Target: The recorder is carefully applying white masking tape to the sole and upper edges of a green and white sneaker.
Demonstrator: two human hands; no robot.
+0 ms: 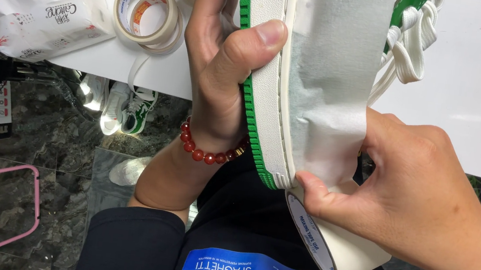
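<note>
Masking tape roll (331, 249) hangs off sneaker (299, 68) edge, hands (411, 201) crowding.

You get bright, even, soft light here, with no hard shadows on the white table (469, 91), which sits close to overexposed and shows little surface detail. Your left hand (225, 65) and right hand (411, 201) are evenly lit, with only a soft shadow under the left thumb against the shoe (299, 68). The dark stone floor (53, 147) carries 1 small patch of glare near the table edge. Focus is sharp on the hands and the tape roll (325, 245). Nothing shows motion blur, and edge distortion is slight.
</note>
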